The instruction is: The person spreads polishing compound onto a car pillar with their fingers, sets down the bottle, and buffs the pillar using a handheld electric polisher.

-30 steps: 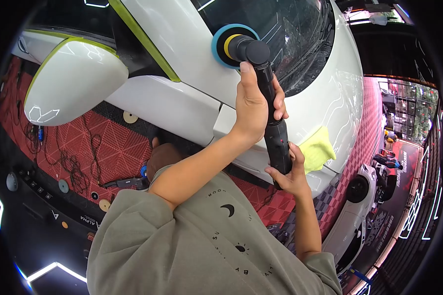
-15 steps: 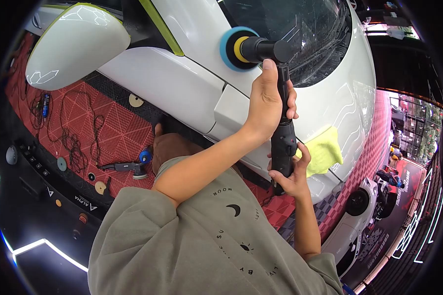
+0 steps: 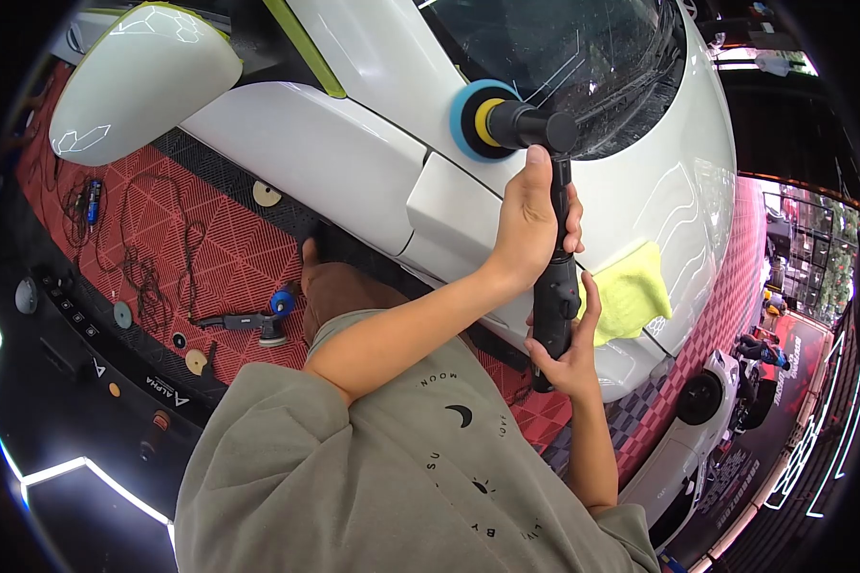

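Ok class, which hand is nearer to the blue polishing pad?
Left. The left hand grips the polisher just below its angled head, close to the blue polishing pad; the right hand holds the lower handle, farther from it.

Red tiled floor (image 3: 229,224), glowing hexagonal lights (image 3: 86,461), barred windows (image 3: 817,248).

Tangled cables (image 3: 141,277), red floor (image 3: 248,250), distant car (image 3: 667,460)
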A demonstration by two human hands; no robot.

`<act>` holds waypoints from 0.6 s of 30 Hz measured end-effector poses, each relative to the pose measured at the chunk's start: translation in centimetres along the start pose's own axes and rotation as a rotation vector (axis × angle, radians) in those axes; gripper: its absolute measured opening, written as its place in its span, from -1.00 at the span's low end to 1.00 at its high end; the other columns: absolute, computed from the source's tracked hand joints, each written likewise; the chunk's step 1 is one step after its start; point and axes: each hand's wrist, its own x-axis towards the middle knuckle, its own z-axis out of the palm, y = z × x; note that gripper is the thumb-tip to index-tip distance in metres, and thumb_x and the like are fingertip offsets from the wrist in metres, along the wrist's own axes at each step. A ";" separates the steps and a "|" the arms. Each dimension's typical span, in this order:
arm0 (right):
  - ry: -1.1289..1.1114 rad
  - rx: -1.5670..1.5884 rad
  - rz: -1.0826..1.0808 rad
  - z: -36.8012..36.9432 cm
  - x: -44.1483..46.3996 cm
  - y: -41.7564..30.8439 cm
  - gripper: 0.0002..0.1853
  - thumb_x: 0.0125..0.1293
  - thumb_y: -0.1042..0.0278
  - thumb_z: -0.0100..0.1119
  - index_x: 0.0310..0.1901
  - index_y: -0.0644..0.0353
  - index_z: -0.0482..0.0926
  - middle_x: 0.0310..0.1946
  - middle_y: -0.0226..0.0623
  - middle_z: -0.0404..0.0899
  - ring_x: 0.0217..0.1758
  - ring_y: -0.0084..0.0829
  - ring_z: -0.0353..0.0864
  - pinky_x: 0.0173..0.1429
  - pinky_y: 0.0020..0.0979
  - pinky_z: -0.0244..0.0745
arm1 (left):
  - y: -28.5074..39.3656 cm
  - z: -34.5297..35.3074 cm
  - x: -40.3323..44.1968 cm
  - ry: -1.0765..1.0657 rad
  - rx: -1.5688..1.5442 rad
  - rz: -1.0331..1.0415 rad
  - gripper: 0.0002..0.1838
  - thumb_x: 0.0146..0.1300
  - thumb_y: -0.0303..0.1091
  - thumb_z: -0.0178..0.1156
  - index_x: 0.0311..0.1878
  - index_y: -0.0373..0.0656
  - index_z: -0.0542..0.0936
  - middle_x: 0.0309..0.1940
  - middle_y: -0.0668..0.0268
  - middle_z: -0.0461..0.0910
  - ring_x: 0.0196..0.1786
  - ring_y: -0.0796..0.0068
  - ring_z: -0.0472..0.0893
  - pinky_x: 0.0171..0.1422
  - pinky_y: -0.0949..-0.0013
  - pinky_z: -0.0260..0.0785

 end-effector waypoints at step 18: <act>0.062 -0.082 0.103 1.3 -0.7 -1.2 -0.36 0.06 0.52 0.35 0.20 0.26 0.31 -0.32 -0.33 0.53 -0.28 -0.52 0.55 -0.13 -0.45 0.50 | 0.5 -0.2 -0.2 0.006 0.061 -0.073 -0.24 0.35 0.50 -0.39 -0.32 -0.13 0.32 -0.66 0.36 0.38 -0.69 0.59 0.40 -0.49 0.41 0.43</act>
